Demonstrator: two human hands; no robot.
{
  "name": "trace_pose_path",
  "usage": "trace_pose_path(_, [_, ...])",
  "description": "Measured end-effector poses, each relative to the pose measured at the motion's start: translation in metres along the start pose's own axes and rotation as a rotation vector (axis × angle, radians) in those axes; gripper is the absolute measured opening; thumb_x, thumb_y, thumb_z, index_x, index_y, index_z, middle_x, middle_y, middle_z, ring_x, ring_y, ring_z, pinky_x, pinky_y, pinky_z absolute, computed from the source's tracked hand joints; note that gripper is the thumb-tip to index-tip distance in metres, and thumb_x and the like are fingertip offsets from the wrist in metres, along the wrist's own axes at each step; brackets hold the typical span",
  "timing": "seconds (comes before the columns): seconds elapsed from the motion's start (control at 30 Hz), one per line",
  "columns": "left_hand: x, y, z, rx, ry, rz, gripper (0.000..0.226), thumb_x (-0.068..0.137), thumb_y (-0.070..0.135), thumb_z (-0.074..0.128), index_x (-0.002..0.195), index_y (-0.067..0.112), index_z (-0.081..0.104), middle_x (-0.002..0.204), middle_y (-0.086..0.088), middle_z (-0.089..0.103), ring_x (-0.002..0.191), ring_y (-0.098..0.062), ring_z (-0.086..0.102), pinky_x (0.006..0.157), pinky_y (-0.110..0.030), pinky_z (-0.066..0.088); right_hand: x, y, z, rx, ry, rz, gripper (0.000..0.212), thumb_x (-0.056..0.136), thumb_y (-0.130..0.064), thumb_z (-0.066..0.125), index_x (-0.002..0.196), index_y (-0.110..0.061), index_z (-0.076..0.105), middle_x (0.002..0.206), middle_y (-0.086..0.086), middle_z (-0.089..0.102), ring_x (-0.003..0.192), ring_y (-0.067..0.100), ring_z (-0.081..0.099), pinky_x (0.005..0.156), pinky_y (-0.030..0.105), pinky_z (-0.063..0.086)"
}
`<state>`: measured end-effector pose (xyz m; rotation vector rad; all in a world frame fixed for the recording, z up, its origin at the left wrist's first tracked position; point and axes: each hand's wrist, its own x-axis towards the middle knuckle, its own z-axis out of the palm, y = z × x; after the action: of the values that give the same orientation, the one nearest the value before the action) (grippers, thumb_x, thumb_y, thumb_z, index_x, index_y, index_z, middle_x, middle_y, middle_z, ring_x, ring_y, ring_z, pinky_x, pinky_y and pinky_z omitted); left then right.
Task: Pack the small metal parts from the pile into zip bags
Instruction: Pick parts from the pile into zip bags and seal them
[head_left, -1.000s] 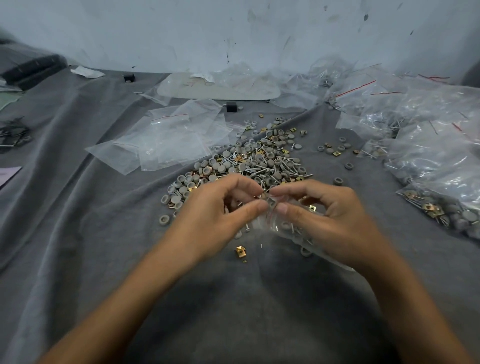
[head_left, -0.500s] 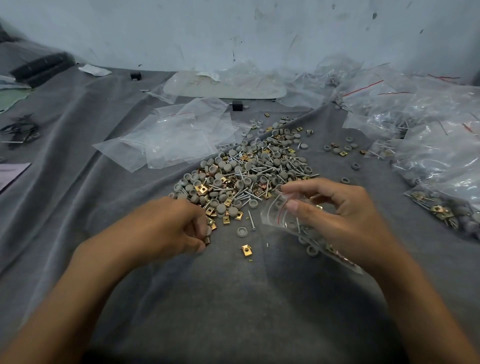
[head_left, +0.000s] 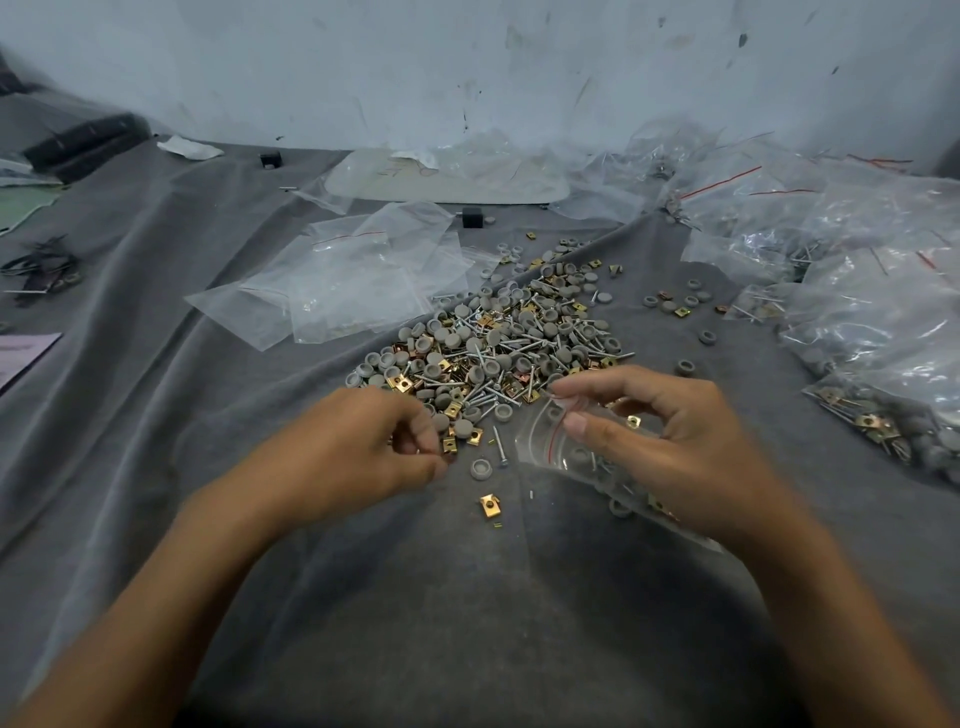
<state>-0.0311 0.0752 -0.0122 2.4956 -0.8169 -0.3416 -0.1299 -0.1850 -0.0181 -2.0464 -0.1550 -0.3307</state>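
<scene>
On the grey cloth (head_left: 208, 467) in front of us, we are working with one zip bag (head_left: 545, 441) — our right hand (head_left: 685, 452) is pinching its red-lined mouth between thumb and forefinger, and the rest of the bag is lying under that hand on the cloth. Through the plastic we are seeing grey caps (head_left: 619, 507) and other small pieces, too blurred to count. Our left hand (head_left: 358, 457) is resting at the near edge of the pile (head_left: 498, 348), its fingers curled with the tips drawn together — we cannot tell whether they are holding a part. The pile is lying just beyond both hands, mixing three kinds of pieces: caps, screws and gold clips, far too many to count. Between the hands three pieces are lying apart from it: one loose cap (head_left: 480, 467), one loose screw (head_left: 500, 446) and one loose clip (head_left: 489, 505). Left of the pile, empty bags (head_left: 353, 280) are lying overlapped, so we are not getting a sure count. Along the right side, filled bags (head_left: 878, 322) are lying in a heap, the nearest showing clips, screws and caps inside. Two small black blocks (head_left: 270, 158) are sitting farther back, well apart.
</scene>
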Motion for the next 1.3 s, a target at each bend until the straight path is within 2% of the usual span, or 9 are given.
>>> trace_pose_path(0.1, [0.005,0.015,0.010,-0.254,0.131,0.099,0.011,0.084,0.039,0.077,0.080,0.031,0.070,0.069,0.015,0.066,0.057,0.002,0.053,0.054,-0.016,0.041,0.000,-0.001,0.003,-0.022,-0.015,-0.023,0.025,0.086,-0.020,0.078,0.108,-0.031,0.077,0.107,-0.025,0.073,0.106,-0.006,0.065,0.086,0.008,0.047])
trace_pose_path(0.23, [0.012,0.032,0.028,-0.466,0.162,0.171,0.010,0.086,0.034,0.078,0.083,0.027,0.071,0.068,0.008,0.065,0.061,-0.010,0.056,0.056,-0.038,0.046,0.000,-0.003,0.004,-0.033,-0.043,-0.038,0.025,0.086,-0.017,0.079,0.109,-0.028,0.077,0.105,-0.025,0.072,0.102,-0.006,0.066,0.084,0.007,0.046])
trace_pose_path(0.3, [0.013,0.034,0.031,-0.486,0.154,0.189,0.009,0.088,0.038,0.074,0.087,0.029,0.073,0.072,0.008,0.067,0.063,-0.006,0.057,0.057,-0.031,0.044,0.001,-0.002,0.005,-0.032,-0.043,-0.053,0.025,0.086,-0.018,0.078,0.109,-0.029,0.076,0.104,-0.024,0.073,0.101,-0.005,0.066,0.082,0.007,0.046])
trace_pose_path(0.4, [0.014,0.028,0.029,-0.382,0.129,0.180,0.009,0.090,0.040,0.071,0.087,0.031,0.073,0.072,0.012,0.067,0.061,0.001,0.055,0.059,-0.024,0.043,0.000,0.001,0.003,0.024,0.001,-0.033,0.026,0.087,-0.015,0.078,0.104,-0.034,0.076,0.101,-0.022,0.073,0.095,-0.006,0.067,0.075,0.008,0.049])
trace_pose_path(0.57, [0.005,0.023,0.033,0.142,-0.007,0.156,0.011,0.088,0.046,0.071,0.089,0.036,0.070,0.080,0.023,0.061,0.077,0.006,0.056,0.071,-0.026,0.046,0.000,0.006,-0.002,-0.003,0.052,-0.039,0.026,0.089,-0.016,0.079,0.103,-0.038,0.077,0.100,-0.022,0.075,0.095,-0.004,0.067,0.076,0.007,0.048])
trace_pose_path(0.77, [-0.002,0.026,0.031,0.198,-0.048,0.201,0.019,0.089,0.052,0.068,0.102,0.039,0.071,0.089,0.022,0.064,0.085,0.003,0.057,0.080,-0.030,0.051,-0.001,0.005,-0.004,-0.013,0.050,-0.022,0.026,0.089,-0.018,0.078,0.104,-0.039,0.076,0.101,-0.022,0.074,0.098,-0.003,0.067,0.080,0.012,0.050])
trace_pose_path(0.97, [-0.005,0.027,0.030,0.237,-0.096,0.212,0.026,0.086,0.054,0.070,0.104,0.035,0.068,0.095,0.020,0.062,0.089,0.003,0.056,0.081,-0.029,0.050,-0.002,0.001,-0.006,-0.028,0.044,0.014,0.024,0.089,-0.020,0.077,0.105,-0.038,0.075,0.102,-0.022,0.074,0.101,0.002,0.067,0.089,0.034,0.054])
trace_pose_path(1.13, [-0.003,0.026,0.032,0.042,-0.077,0.159,0.014,0.082,0.037,0.081,0.086,0.032,0.068,0.082,0.022,0.067,0.080,0.006,0.061,0.069,-0.017,0.048,-0.002,-0.001,-0.005,-0.018,0.039,0.022,0.023,0.089,-0.020,0.077,0.105,-0.037,0.075,0.100,-0.022,0.074,0.100,0.000,0.067,0.087,0.032,0.053])
trace_pose_path(1.3, [0.003,0.019,0.022,-0.296,0.096,0.134,0.009,0.088,0.025,0.077,0.088,0.031,0.070,0.084,0.016,0.071,0.076,-0.002,0.065,0.070,-0.025,0.052,-0.002,0.000,-0.005,-0.018,0.026,0.019,0.023,0.089,-0.020,0.077,0.105,-0.036,0.076,0.101,-0.023,0.074,0.100,0.000,0.067,0.083,0.023,0.053])
